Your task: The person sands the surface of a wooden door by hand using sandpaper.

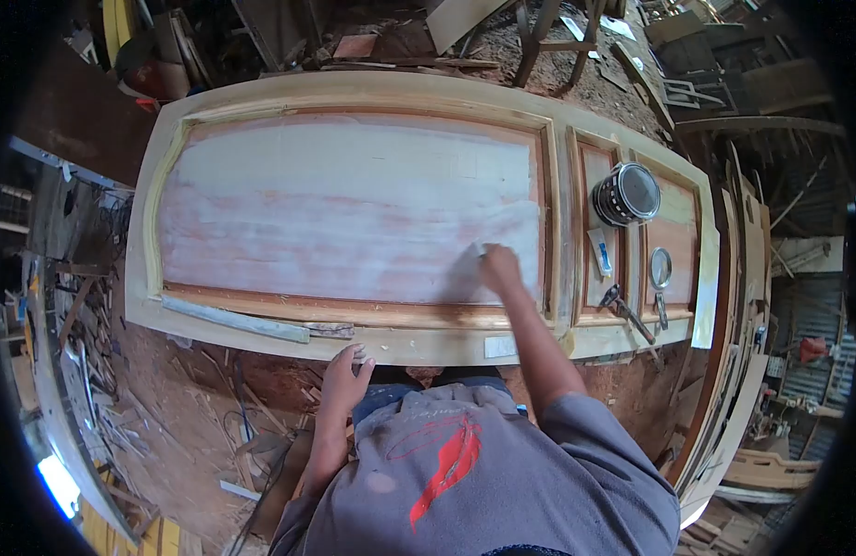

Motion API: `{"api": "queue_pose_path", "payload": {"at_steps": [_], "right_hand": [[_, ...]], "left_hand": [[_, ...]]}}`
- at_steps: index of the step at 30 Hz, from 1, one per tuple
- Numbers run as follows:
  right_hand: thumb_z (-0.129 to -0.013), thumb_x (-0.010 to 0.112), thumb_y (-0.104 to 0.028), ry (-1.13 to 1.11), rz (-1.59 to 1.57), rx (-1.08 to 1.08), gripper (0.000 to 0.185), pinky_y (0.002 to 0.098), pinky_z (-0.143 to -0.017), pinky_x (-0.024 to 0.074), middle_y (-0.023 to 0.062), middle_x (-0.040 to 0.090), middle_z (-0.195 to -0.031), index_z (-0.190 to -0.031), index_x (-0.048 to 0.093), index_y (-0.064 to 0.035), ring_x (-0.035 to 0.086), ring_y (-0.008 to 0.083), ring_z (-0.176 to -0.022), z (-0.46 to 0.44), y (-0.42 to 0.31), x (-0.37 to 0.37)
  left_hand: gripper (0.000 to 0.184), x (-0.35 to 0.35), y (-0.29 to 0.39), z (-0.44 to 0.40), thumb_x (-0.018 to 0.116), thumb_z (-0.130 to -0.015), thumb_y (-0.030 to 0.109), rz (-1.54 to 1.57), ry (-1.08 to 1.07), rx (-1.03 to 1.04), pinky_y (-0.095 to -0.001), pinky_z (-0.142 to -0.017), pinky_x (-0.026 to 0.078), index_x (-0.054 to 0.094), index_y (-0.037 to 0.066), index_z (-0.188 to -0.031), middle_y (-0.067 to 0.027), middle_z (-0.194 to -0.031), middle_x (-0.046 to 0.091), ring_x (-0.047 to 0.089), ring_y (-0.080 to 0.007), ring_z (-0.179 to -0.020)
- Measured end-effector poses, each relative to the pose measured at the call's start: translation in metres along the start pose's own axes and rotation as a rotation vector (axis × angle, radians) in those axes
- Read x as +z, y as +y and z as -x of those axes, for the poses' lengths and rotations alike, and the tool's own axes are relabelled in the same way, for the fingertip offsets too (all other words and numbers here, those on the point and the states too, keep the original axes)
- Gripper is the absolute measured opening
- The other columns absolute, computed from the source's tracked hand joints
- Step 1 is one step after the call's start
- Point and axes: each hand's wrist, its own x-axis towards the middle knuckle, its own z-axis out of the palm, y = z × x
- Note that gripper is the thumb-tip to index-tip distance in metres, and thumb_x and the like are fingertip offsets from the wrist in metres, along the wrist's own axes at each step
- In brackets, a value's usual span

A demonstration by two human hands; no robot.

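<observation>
Panelled door (428,208) lies flat before me, long axis left-to-right, my right grip (500,271) closed on a pale tool (478,249) right of its centre, left hand (346,380) empty, fingers loosely parted, nearside.

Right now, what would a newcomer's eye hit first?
The big panel, streaked white over pinkish wood, filling the left and middle of the door. Then the right hand near the panel's lower right, its grip on a small, mostly hidden tool. Also the dark can toward the door's right end.
</observation>
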Motion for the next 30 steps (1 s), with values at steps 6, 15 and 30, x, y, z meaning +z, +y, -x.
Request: {"api": "queue_pose_path", "payload": {"at_steps": [6, 15, 30], "right_hand": [[-0.085, 0.059, -0.021, -0.138, -0.032, -0.106, 0.029, 0.0531, -0.085, 0.0555, 0.029, 0.071, -0.099, -0.096, 0.072, 0.0023, 0.069, 0.0469, -0.095, 0.066, -0.136, 0.074], [-0.084, 0.056, -0.007, 0.391, -0.207, -0.031, 0.026, 0.0547, -0.08, 0.0528, 0.0298, 0.069, -0.092, -0.103, 0.072, 0.0006, 0.067, 0.0485, -0.09, 0.034, 0.034, -0.017], [-0.081, 0.056, -0.011, 0.082, -0.023, 0.06, 0.021, 0.0539, -0.079, 0.0567, 0.0279, 0.072, -0.089, -0.089, 0.073, 0.0, 0.071, 0.0448, -0.084, 0.012, 0.016, 0.026]], "left_hand": [[0.044, -0.037, -0.001, -0.007, 0.071, -0.093, 0.028, -0.038, -0.064, 0.037, -0.0452, -0.101, 0.05, 0.063, 0.0, -0.127, -0.0235, -0.12, 0.069, 0.065, -0.0384, -0.115], [0.044, -0.064, 0.013, -0.024, 0.072, -0.091, 0.027, -0.168, -0.107, 0.153, -0.0437, -0.102, 0.05, 0.065, 0.0, -0.125, -0.0225, -0.12, 0.07, 0.065, -0.0379, -0.115], [0.039, -0.054, 0.049, -0.032, 0.071, -0.093, 0.023, -0.124, -0.063, 0.097, -0.0422, -0.1, 0.051, 0.066, 0.001, -0.125, -0.0201, -0.117, 0.071, 0.068, -0.0355, -0.112]]}}
